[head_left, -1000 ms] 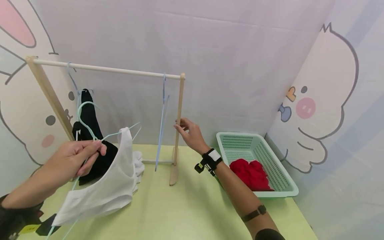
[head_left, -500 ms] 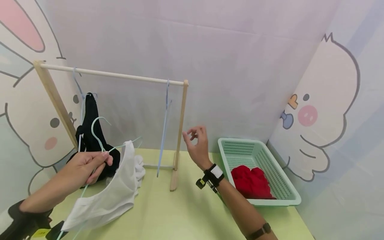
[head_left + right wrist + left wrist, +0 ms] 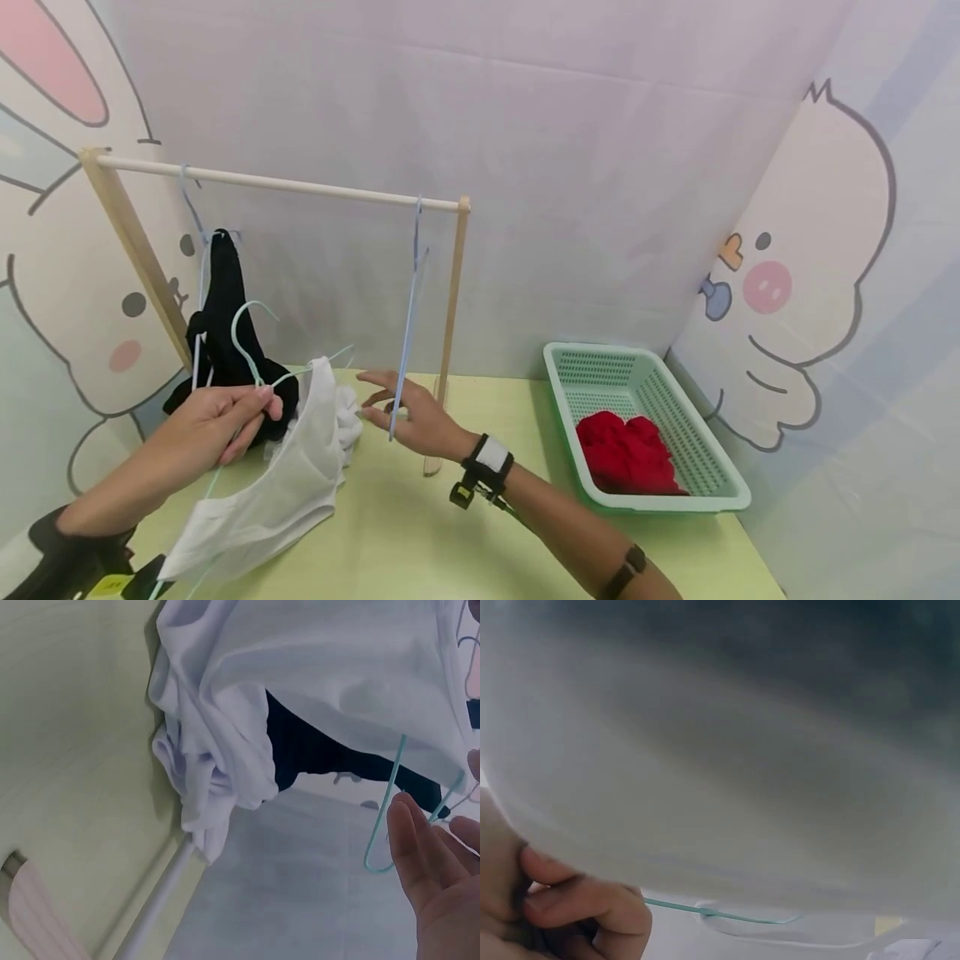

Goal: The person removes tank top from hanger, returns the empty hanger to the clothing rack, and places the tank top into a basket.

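My left hand (image 3: 225, 421) pinches a light green clothes hanger (image 3: 243, 346) at the neck, just under its hook. A white tank top (image 3: 288, 483) hangs on that hanger, one strap over the far arm, its lower part bunched up on the table side. My right hand (image 3: 420, 421) reaches toward the hanger's free tip, thumb and fingers spread apart. In the right wrist view its fingertips (image 3: 403, 814) overlap the bare green hanger end (image 3: 371, 851). An empty blue hanger (image 3: 408, 333) hangs in front of the right hand. White cloth (image 3: 720, 772) fills most of the left wrist view.
A wooden rack (image 3: 300, 185) stands at the back left. On it hangs a black garment (image 3: 232, 308) on another blue hanger (image 3: 191, 204). A green basket (image 3: 675, 408) at the right holds red cloth (image 3: 626, 454). The table (image 3: 420, 542) is pale yellow-green.
My right hand has left the rack's right post, drawn back, then moved left and down to the hanger's tip. My left hand keeps its grip on the green hanger.
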Motion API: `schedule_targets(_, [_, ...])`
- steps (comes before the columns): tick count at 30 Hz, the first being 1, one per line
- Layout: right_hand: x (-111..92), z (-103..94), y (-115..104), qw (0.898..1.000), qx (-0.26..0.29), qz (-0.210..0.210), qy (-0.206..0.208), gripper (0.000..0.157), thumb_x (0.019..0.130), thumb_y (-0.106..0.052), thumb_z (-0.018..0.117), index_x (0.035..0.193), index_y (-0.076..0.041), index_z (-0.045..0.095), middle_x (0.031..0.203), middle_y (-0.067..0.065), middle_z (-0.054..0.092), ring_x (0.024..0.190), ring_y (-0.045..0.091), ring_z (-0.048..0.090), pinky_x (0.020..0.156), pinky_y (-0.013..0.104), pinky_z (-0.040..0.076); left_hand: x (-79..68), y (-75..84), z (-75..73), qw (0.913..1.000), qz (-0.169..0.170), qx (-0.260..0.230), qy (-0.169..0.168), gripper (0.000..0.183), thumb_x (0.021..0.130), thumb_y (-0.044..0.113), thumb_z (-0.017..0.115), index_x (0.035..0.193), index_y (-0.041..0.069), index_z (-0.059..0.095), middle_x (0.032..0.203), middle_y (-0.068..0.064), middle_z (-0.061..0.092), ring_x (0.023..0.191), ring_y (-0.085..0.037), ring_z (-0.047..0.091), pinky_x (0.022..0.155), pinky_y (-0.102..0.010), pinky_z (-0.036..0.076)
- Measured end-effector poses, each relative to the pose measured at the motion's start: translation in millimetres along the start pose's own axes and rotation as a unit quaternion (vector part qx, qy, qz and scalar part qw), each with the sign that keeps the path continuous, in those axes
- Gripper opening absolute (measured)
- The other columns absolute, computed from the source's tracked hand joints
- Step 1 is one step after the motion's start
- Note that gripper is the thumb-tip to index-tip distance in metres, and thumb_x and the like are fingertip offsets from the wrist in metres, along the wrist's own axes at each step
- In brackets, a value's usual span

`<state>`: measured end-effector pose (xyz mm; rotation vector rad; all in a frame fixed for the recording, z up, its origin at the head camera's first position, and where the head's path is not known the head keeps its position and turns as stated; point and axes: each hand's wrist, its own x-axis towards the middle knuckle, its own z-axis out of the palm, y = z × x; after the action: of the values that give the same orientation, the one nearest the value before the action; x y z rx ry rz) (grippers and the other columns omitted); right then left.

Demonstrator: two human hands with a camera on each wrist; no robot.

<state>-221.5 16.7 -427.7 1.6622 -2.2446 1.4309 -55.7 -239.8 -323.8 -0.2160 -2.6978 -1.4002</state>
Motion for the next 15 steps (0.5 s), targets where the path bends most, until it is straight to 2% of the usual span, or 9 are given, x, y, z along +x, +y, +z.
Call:
schedule_targets(4, [16, 14.3, -7, 1.0, 0.01, -0.006, -0.006, 0.07, 0.109, -0.01, 0.063, 0.169, -0.009, 0.026, 0.173, 0.013, 0.026, 0.121, 0.022, 0.069, 0.093, 0.021, 0.055, 0.0, -3.4, 1.7, 1.0, 0.009, -0.003, -0.002, 0.037, 0.118, 0.025, 0.043, 0.105, 0.0, 0.066, 0.056, -0.002, 0.046, 0.049, -0.023, 0.044, 0.054, -0.033, 0.043])
schedule_targets(7, [27, 21.9, -11, 1.0, 0.015, -0.022, 0.007, 0.077, 0.109, -0.008, 0.062, 0.171, -0.009, 0.017, 0.176, 0.012, 0.015, 0.12, 0.023, 0.067, 0.09, 0.02, 0.055, 0.6, -6.2, 3.1, 0.9997, 0.025, -0.003, -0.002, 0.037, 0.118, 0.024, 0.043, 0.103, 0.0, 0.066, 0.055, -0.001, 0.046, 0.047, -0.022, 0.044, 0.053, -0.034, 0.042])
schedule_targets(11, [37, 27.9, -18, 0.999, 0.005, -0.041, 0.022, 0.074, 0.11, -0.008, 0.06, 0.17, -0.007, 0.018, 0.176, 0.013, 0.015, 0.118, 0.023, 0.066, 0.087, 0.018, 0.055, 0.8, -9.3, 5.2, 0.9995, 0.029, 0.003, -0.011, 0.036, 0.118, 0.023, 0.043, 0.102, 0.001, 0.067, 0.054, -0.001, 0.046, 0.047, -0.022, 0.043, 0.053, -0.034, 0.041])
schedule_targets(15, [45, 32.6, -22, 0.999, -0.009, -0.049, 0.021, 0.068, 0.11, -0.008, 0.059, 0.169, -0.004, 0.024, 0.175, 0.015, 0.022, 0.119, 0.021, 0.062, 0.085, 0.016, 0.055, 1.2, -11.9, 6.9, 0.9993, 0.034, 0.006, -0.015, 0.035, 0.118, 0.021, 0.042, 0.102, 0.002, 0.067, 0.053, -0.001, 0.046, 0.046, -0.022, 0.041, 0.053, -0.033, 0.04])
